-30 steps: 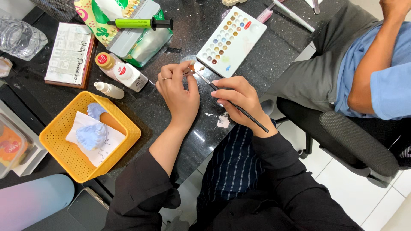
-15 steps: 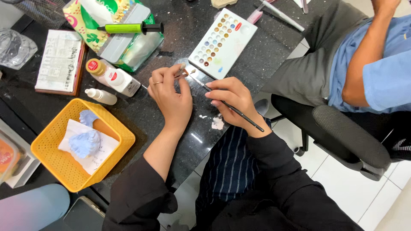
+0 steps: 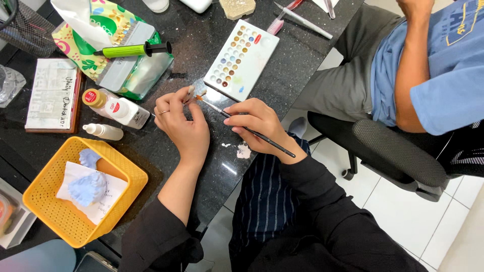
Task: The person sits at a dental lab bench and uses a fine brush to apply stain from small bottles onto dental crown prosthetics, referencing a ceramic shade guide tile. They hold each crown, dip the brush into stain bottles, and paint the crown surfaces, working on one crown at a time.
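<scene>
Both hands (image 3: 184,126) (image 3: 257,123) shifted left, thin brush (image 3: 247,128) pinched.

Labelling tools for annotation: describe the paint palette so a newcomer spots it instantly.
On the black speckled table, look just beyond the left hand and right hand, towards the seated person in blue. The palette is a flat white rectangular tray lying at an angle. Unlike its neighbours, it alone has rows of small round wells filled with brown, blue and grey colours.

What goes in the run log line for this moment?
left hand: pinches small piece | right hand: holds thin brush, tip at piece | nearby: paint palette, black counter
</scene>
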Demonstrator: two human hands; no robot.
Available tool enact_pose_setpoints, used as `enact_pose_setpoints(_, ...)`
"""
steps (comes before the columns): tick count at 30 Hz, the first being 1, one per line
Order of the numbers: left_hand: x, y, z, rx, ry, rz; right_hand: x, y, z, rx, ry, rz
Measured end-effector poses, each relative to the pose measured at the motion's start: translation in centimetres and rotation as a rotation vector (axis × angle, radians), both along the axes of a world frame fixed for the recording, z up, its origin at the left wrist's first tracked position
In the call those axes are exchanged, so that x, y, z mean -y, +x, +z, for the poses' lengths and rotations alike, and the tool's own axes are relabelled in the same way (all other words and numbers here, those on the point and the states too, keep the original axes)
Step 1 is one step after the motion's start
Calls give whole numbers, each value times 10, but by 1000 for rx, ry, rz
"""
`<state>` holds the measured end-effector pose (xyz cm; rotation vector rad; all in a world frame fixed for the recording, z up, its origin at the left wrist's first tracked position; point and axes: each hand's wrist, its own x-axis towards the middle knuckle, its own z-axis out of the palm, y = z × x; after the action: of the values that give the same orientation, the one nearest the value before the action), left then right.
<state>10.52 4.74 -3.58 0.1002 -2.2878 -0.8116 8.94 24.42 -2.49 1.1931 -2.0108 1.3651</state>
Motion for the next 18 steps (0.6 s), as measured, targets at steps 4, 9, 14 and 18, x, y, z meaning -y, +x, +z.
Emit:
enact_pose_setpoints(4,0,-1,-1,10,3,6,1,-1,1,3,-3,-1)
enact_pose_setpoints(9,0,0,0,10,8,5,3,-1,1,16,-23,-52)
enact_pose_setpoints(14,0,0,1,13,19,7,2,-1,2,21,-9,-33)
enact_pose_setpoints(18,0,-1,3,-1,30,19,3,-2,2,25,-10,-20)
